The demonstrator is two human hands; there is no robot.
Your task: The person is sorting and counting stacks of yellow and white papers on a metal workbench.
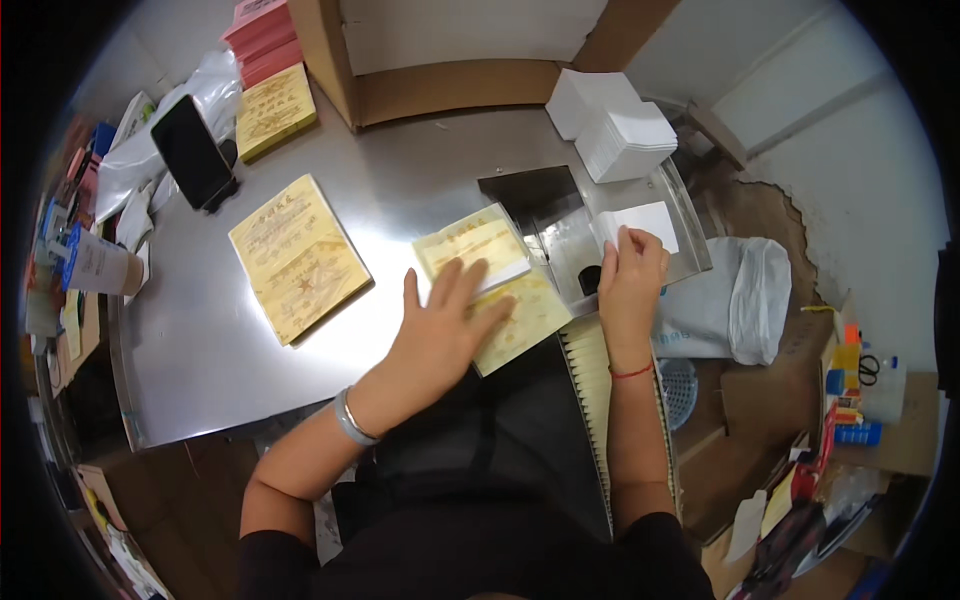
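My left hand (425, 350) lies with its fingers spread on a yellow printed paper sheet (525, 315) near the table's front edge. The sheet's upper part shows a folded-looking yellow printed flap (465, 240), with a white edge under my fingertips. To the right, my right hand (630, 290) is closed in a pinch at the near edge of a white paper slip (655, 222), over a metal plate. The fingers partly hide the slip, so I cannot see whether it is lifted. A stack of yellow printed sheets (300, 255) sits left of my left hand.
White paper stacks (625, 140) stand at the back right, beside an open cardboard box (460, 92). A phone (190, 155) leans upright at the left, near another yellow stack (275, 110) and pink stacks (265, 45). A cup (100, 262) stands at the left rim. A white bag (740, 300) is at right.
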